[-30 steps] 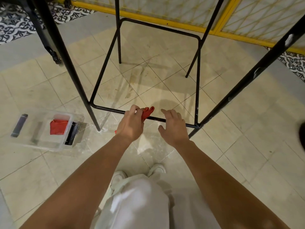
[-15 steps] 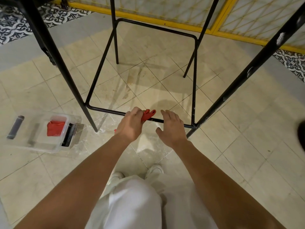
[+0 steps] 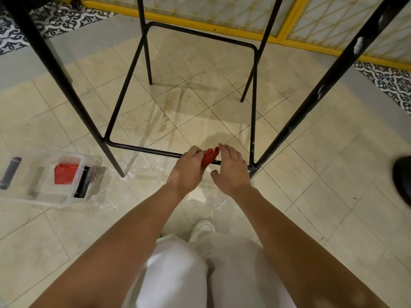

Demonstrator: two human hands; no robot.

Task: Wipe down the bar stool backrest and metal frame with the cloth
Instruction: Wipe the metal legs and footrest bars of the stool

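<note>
**Red cloth on the low bar of the stool frame**

The left hand (image 3: 188, 171) grips the red cloth (image 3: 210, 155). Its fingers are curled round the bunched fabric, and it holds the cloth on the near low bar (image 3: 144, 148) of the black stool frame (image 3: 252, 107), close to the right corner of this bar. The right hand (image 3: 231, 170) is just beside it on the same bar. Its fingers are only lightly bent and lie over the bar, the thumb is spread to the side, and the index finger lies against the cloth. Both forearms are bare. Below them are white trousers and a white shoe (image 3: 203, 226) on the beige tiled floor (image 3: 333, 196). At the left, a clear plastic box (image 3: 29, 196) stands on the floor, near one leg of the frame. A second red cloth (image 3: 66, 173) lies inside it.
</note>
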